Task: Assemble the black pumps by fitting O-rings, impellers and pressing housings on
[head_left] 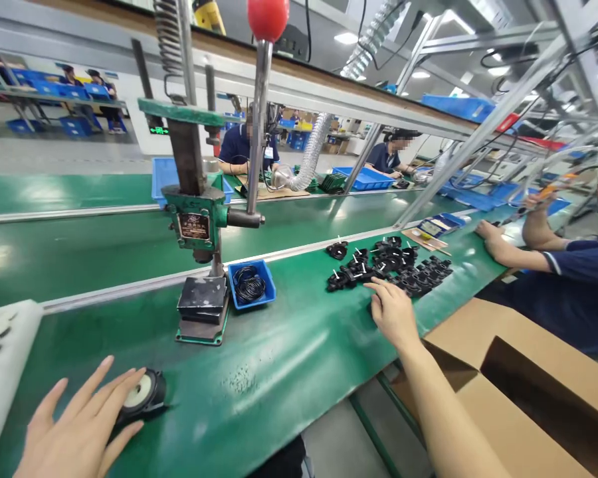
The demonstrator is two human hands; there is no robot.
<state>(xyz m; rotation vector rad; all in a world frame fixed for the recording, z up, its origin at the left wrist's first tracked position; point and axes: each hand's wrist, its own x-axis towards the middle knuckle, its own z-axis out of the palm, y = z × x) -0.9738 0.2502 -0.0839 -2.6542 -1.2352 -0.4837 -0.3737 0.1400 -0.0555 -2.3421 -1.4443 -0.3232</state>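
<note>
In the head view, my left hand lies at the lower left with its fingers spread. Its fingertips rest over a round black plastic part with a cream-coloured disc in its face; the hand covers some of that part. My right hand reaches to the near edge of a group of black plastic parts, several with short white pins standing up. Its index finger is extended and the thumb is apart from it. A bit of black shows beside the thumb, and I cannot tell whether the hand touches it.
A green hand press with a red-knobbed lever stands between my hands. Beside it is a blue bin of black rings. White foam tray at left; open cardboard box at lower right. A co-worker's arm is farther right.
</note>
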